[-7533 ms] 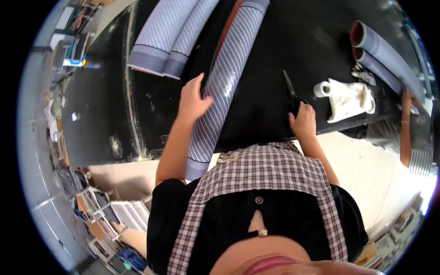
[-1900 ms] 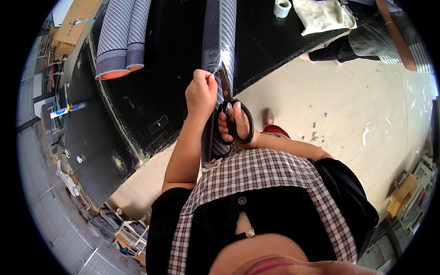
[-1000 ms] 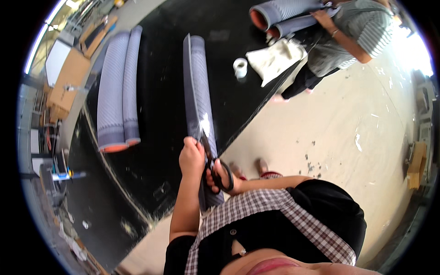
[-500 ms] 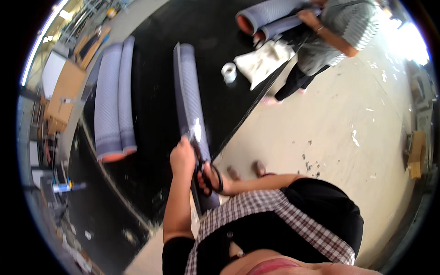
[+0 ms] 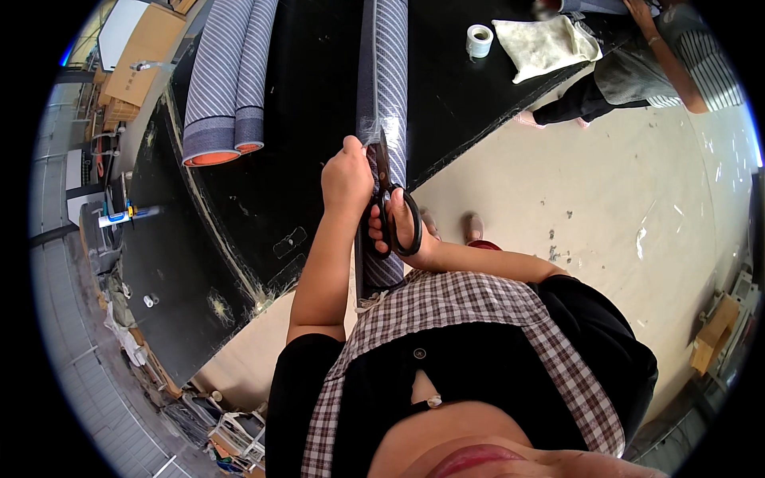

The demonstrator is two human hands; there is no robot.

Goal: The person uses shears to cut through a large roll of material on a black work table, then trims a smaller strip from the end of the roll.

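A long roll of grey striped fabric (image 5: 385, 72) wrapped in clear film lies on a black table (image 5: 319, 95), its near end over the table's edge. My left hand (image 5: 346, 177) grips the roll's side. My right hand (image 5: 394, 227) holds black-handled scissors (image 5: 388, 203), fingers through the loops, with the blades pointing up along the roll at the film.
Two more striped rolls (image 5: 231, 80) with orange cores lie to the left on the table. A white tape roll (image 5: 479, 40) and a pale cloth (image 5: 542, 46) sit at the far right, where another person (image 5: 669, 56) stands. Pale concrete floor (image 5: 621, 207) spreads to the right.
My view has swung, so the roll now runs straight up the picture. Both hands stay at the roll's near end, and the scissors' blades have moved further up along it.
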